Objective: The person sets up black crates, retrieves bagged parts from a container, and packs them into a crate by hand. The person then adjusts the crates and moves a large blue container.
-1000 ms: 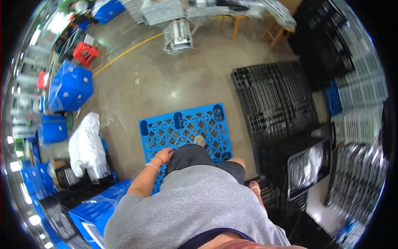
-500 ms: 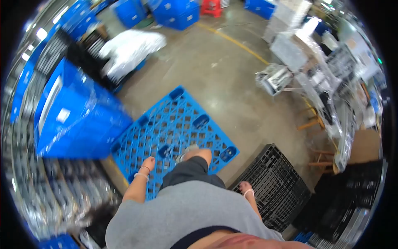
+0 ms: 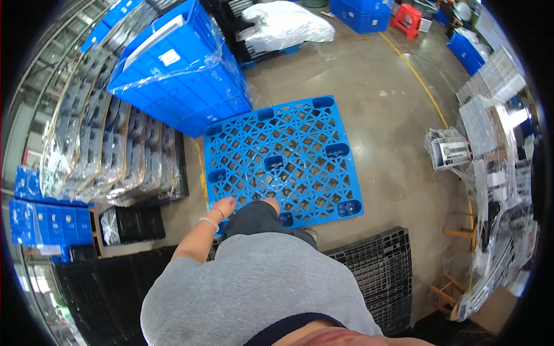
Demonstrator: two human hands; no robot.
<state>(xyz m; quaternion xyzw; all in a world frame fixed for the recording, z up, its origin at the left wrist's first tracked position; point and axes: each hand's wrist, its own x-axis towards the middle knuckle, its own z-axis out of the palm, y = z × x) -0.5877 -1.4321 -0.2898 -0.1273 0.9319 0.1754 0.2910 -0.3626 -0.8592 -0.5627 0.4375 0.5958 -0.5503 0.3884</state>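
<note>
My left hand (image 3: 224, 206) hangs by my thigh, above the near left edge of a blue plastic pallet (image 3: 300, 153). Its fingers look curled in, with nothing visible in them, and bracelets circle the wrist. The pallet lies flat on the floor, its lattice deck bare. My right hand is out of sight. Nearest to that side of my body is a black plastic pallet (image 3: 381, 271) on the floor, partly covered by my shirt.
Wrapped blue bins (image 3: 179, 75) stand against the pallet's far left corner. Wrapped stacks of grey trays (image 3: 127, 150) rise at left. A white covered load (image 3: 285, 26) and a red stool (image 3: 407, 20) are farther back. Plastic-wrapped equipment (image 3: 496, 173) lines the right, beside wooden stool legs (image 3: 447, 294).
My view has turned left, so the blue pallet and bins appear farther right and rotated. My right hand has left the view. My left hand stays beside my thigh.
</note>
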